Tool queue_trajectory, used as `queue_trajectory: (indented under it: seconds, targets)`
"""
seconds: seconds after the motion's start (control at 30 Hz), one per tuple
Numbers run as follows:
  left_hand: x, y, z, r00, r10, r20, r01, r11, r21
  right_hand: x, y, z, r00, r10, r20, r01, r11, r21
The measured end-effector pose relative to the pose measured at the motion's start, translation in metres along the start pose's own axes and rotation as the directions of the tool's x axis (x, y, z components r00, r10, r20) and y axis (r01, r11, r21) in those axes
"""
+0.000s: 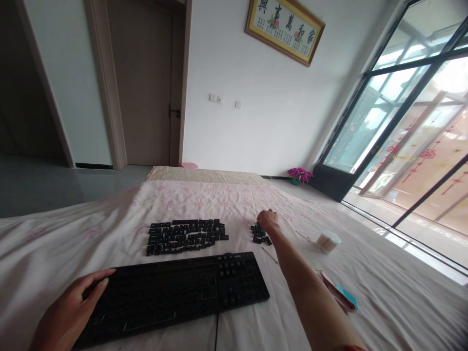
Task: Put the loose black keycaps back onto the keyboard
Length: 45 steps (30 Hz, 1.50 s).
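Observation:
A black keyboard [171, 287] lies on the patterned cloth, its main area bare of keycaps, with some keys still standing near its right part. My left hand [73, 302] grips the keyboard's left end, thumb and fingers at its upper corner. Beyond the keyboard, loose black keycaps [185, 238] are laid out in rows. To their right is a smaller cluster of keycaps [259, 238]. At the far edge of that cluster, my right hand [268, 218] reaches down with curled fingers; whatever is between the fingertips is hidden. A cotton swab [269, 254] lies near my right forearm.
A round tub of cotton swabs [328, 241] stands to the right. Closer in, a pink and blue item [338, 292] lies partly behind my forearm. A cable [217, 329] runs from the keyboard's near edge. Purple flowers [300, 174] stand on the floor beyond.

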<state>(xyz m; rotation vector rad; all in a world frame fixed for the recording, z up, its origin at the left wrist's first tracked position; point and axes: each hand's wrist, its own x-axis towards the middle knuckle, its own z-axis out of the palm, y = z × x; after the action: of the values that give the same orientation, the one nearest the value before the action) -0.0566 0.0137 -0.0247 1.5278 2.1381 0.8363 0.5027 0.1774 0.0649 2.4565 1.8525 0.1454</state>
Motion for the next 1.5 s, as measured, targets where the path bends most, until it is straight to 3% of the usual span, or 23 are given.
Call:
queue_trajectory:
  seconds: [0.13,0.3,0.57,0.87,1.0,1.27,1.37,1.5]
  targets:
    - [-0.001,0.003,-0.002,0.989,-0.111,0.1,0.119,0.991,-0.069,0.002,-0.004,0.001,0.999,-0.002,0.037,0.003,0.999,-0.043]
    - [-0.002,0.004,-0.003,0.997,-0.059,0.059,0.064,0.994,-0.09,0.008,-0.005,0.005,0.999,0.011,0.048,-0.008,0.998,-0.069]
    - [-0.007,0.016,-0.009,0.996,-0.081,0.032,0.082,0.996,-0.024,0.013,-0.008,0.011,0.999,-0.009,0.033,0.013,0.994,-0.109]
    - [-0.013,0.027,-0.015,0.999,-0.015,0.032,0.015,1.0,0.005,0.001,-0.012,0.013,0.997,-0.077,-0.015,0.074,0.99,-0.121]
    - [-0.015,0.029,-0.017,0.999,0.005,0.039,-0.005,1.0,0.0,-0.011,-0.011,0.003,0.994,-0.096,-0.054,0.09,0.991,-0.097]
    - [-0.016,0.03,-0.017,0.999,0.014,0.049,-0.015,1.0,0.012,-0.047,-0.026,-0.039,0.979,-0.146,-0.14,0.15,0.989,0.016]
    - [-0.017,0.032,-0.019,0.998,-0.002,0.065,0.0,1.0,0.021,-0.082,-0.03,-0.037,0.981,-0.174,-0.084,0.183,0.975,0.125]
    - [-0.017,0.031,-0.019,0.997,0.01,0.079,-0.011,1.0,0.014,-0.132,-0.02,-0.018,0.973,-0.228,0.022,0.221,0.961,0.167]
